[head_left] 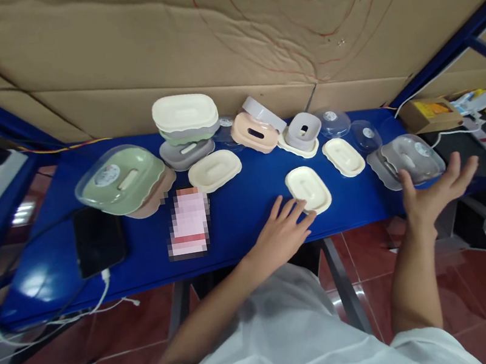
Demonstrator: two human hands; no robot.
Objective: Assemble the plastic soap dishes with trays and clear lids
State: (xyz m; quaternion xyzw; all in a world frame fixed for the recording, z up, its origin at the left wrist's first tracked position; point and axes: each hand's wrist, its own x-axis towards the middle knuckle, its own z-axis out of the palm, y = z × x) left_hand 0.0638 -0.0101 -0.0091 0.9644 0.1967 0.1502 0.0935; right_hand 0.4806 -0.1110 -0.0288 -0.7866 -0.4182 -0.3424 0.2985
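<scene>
My left hand (283,234) lies with its fingers spread, the fingertips at the near edge of a cream oval plastic tray (309,189). My right hand (436,191) is raised at the table's right end, fingers and thumb wide apart, holding nothing. Just behind it sits a grey box with a clear lid (412,158). Another cream tray (344,157) rests farther back between the two hands. Beyond it are two clear domed lids, one (334,122) at the back and one (365,135) nearer the grey box.
On the blue table (250,230) stand a peach slotted cover (255,132), a small lilac box (303,129), a stack of cream and green trays (184,112), and a green box under a clear lid (124,176). A black phone (99,240) with a cable lies left. Cardboard (111,49) lines the back.
</scene>
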